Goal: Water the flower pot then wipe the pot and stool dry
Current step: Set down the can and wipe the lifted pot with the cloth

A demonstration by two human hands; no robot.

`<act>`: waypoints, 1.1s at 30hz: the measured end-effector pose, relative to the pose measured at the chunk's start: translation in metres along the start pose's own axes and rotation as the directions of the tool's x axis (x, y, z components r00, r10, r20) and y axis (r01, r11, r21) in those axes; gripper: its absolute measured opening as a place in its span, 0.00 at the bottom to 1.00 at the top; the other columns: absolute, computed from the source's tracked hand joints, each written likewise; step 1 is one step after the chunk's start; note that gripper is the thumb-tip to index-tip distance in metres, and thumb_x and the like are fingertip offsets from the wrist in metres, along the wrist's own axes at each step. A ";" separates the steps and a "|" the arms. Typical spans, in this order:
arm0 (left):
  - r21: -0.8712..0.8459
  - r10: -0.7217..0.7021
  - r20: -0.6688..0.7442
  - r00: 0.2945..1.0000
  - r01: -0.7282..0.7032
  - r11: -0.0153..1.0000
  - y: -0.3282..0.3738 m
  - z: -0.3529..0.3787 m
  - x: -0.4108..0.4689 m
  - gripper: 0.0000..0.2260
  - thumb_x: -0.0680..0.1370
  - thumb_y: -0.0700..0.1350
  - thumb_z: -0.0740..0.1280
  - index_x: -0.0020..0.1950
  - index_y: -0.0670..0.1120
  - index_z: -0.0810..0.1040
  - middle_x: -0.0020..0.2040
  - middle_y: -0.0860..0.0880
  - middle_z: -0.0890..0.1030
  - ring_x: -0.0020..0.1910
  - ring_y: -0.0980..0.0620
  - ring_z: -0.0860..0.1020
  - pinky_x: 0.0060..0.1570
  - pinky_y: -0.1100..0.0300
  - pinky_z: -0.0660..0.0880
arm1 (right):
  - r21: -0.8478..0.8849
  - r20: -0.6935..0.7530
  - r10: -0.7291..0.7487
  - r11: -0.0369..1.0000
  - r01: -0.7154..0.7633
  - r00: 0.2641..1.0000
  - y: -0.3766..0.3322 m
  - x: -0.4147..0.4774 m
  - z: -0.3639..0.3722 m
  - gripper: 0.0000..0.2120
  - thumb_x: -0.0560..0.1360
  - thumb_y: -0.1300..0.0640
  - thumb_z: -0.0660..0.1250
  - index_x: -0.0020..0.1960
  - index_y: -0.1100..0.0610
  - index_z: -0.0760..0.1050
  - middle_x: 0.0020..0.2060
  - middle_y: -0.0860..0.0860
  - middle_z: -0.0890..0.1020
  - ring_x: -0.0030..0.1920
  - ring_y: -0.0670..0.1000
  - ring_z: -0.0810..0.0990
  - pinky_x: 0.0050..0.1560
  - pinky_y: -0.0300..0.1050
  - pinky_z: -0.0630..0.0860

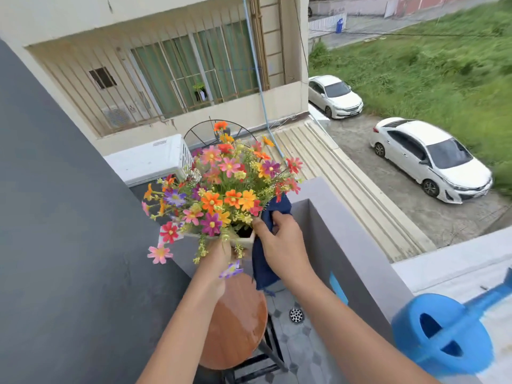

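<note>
A pale square flower pot (247, 240) full of bright artificial flowers (221, 184) is lifted above a round wooden stool (237, 322). My left hand (220, 256) holds the pot from below, mostly hidden by the blossoms. My right hand (282, 245) grips a dark blue cloth (263, 261) pressed against the pot's right side. The stool's seat shows a wet sheen.
A blue watering can (440, 333) rests on the balcony ledge at lower right. A grey parapet wall (346, 245) runs along the right, a dark wall (69, 217) on the left. A floor drain (296, 315) lies beside the stool. Cars and grass are far below.
</note>
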State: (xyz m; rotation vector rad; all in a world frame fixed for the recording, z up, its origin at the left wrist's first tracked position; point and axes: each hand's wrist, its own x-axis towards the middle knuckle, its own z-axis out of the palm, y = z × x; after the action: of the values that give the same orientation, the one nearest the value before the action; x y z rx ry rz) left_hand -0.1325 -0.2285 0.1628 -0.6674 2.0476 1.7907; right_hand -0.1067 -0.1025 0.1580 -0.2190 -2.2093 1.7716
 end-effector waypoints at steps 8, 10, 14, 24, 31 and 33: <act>-0.270 0.126 0.267 0.955 -0.051 0.962 0.008 -0.021 -0.016 0.16 0.82 0.43 0.51 0.37 0.42 0.68 0.26 0.42 0.75 0.14 0.57 0.59 0.15 0.68 0.54 | -0.098 -0.067 -0.155 0.984 0.148 0.986 0.008 0.048 -0.023 0.13 0.82 0.61 0.61 0.39 0.52 0.70 0.40 0.50 0.69 0.39 0.43 0.70 0.41 0.37 0.63; -0.289 0.147 0.265 0.953 -0.067 0.955 0.008 -0.025 -0.018 0.16 0.83 0.44 0.51 0.38 0.42 0.68 0.27 0.41 0.74 0.14 0.57 0.59 0.15 0.68 0.54 | -0.124 -0.090 -0.080 0.990 0.069 0.993 0.020 0.062 -0.028 0.13 0.82 0.59 0.60 0.39 0.53 0.68 0.42 0.52 0.70 0.39 0.51 0.73 0.43 0.42 0.64; -0.365 0.176 0.250 0.952 -0.075 0.928 0.012 -0.029 -0.017 0.14 0.83 0.43 0.50 0.40 0.43 0.67 0.26 0.41 0.74 0.14 0.57 0.60 0.13 0.68 0.57 | -0.211 -0.076 -0.040 0.977 0.023 0.996 0.037 0.052 -0.023 0.21 0.81 0.62 0.62 0.33 0.51 0.58 0.34 0.48 0.67 0.35 0.51 0.66 0.36 0.41 0.55; -0.289 0.134 0.171 0.976 -0.080 0.954 -0.001 -0.026 -0.001 0.16 0.83 0.48 0.53 0.40 0.42 0.71 0.30 0.44 0.76 0.16 0.56 0.66 0.16 0.68 0.60 | 0.002 0.000 -0.118 0.993 0.118 0.993 -0.004 0.005 0.000 0.19 0.81 0.60 0.63 0.33 0.50 0.63 0.31 0.48 0.67 0.31 0.43 0.67 0.34 0.33 0.63; -0.283 0.145 0.263 0.954 -0.067 0.957 0.003 -0.025 -0.010 0.21 0.83 0.46 0.51 0.35 0.42 0.74 0.29 0.42 0.74 0.14 0.56 0.62 0.14 0.69 0.59 | -0.009 -0.075 -0.239 0.971 0.239 0.968 -0.017 0.052 -0.015 0.10 0.74 0.64 0.56 0.39 0.59 0.74 0.37 0.54 0.71 0.36 0.46 0.68 0.37 0.33 0.65; -0.272 0.136 0.265 0.955 -0.061 0.960 0.001 -0.029 -0.010 0.16 0.83 0.46 0.52 0.39 0.42 0.71 0.32 0.41 0.74 0.14 0.56 0.64 0.14 0.69 0.60 | -0.082 -0.079 -0.175 0.982 0.169 0.981 -0.005 0.070 -0.019 0.11 0.76 0.62 0.58 0.35 0.58 0.68 0.30 0.49 0.68 0.34 0.50 0.67 0.35 0.38 0.64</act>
State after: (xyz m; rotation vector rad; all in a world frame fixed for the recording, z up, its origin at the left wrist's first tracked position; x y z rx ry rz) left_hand -0.1234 -0.2554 0.1737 -0.3530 1.7023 2.1012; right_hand -0.1659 -0.0648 0.1760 -0.1136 -2.1650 1.5617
